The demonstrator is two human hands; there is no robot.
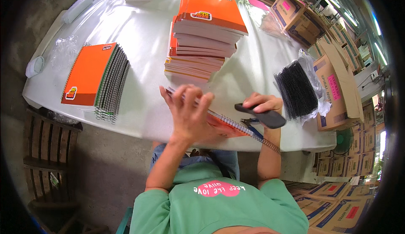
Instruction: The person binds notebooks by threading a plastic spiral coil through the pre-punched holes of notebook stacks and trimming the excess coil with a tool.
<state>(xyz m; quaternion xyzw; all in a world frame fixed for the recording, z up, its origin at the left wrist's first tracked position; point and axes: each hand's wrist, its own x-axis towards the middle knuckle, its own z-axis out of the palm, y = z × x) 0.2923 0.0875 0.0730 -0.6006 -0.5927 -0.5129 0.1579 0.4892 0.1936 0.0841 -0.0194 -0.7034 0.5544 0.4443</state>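
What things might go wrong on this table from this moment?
The coil extends past the notebook to the right forearm, so its free end might catch or bend. The tall notebook stack has uneven edges and could slip if the left hand bumps it.

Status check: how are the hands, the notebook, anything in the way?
Left hand at the notebook, blurred. Right hand gripping a flat black object. Coil along the notebook's edge, end sticking out. Pliers close by, possibly in the way.
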